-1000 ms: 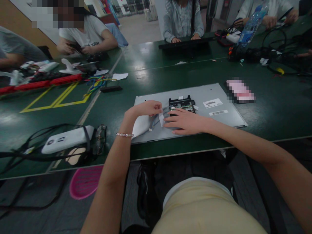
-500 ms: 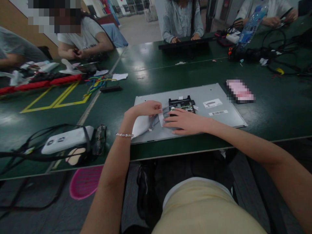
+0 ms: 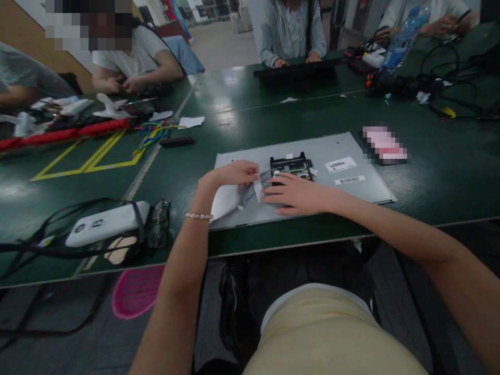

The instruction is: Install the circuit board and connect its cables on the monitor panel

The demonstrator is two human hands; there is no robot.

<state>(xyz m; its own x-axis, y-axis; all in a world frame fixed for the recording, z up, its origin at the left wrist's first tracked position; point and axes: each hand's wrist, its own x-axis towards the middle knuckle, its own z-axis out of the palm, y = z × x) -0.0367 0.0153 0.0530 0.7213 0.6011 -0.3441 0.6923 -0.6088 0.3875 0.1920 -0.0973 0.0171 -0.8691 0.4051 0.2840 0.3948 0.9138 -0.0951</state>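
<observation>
A flat grey display panel [image 3: 250,161] lies on the green table in front of me. Near its middle sits a black bracket with a circuit board [image 3: 292,165], partly covered by my right hand [image 3: 299,194]. That hand rests palm down, fingers stretched out and apart, its tips beside a white tape strip [image 3: 258,191]. With fingers curled and pinched, my left hand [image 3: 239,173] holds the upper end of this strip. Grey wires [image 3: 250,194] run beneath and beside the strip. A white sheet or film [image 3: 226,202] shows under my left wrist.
A pink phone [image 3: 385,143] lies right of the panel. To the left are a white device [image 3: 107,224] with black cables and a pair of glasses [image 3: 159,224]. Co-workers sit across the table, one behind a black monitor [image 3: 299,70]. A plastic bottle [image 3: 404,41] stands far right.
</observation>
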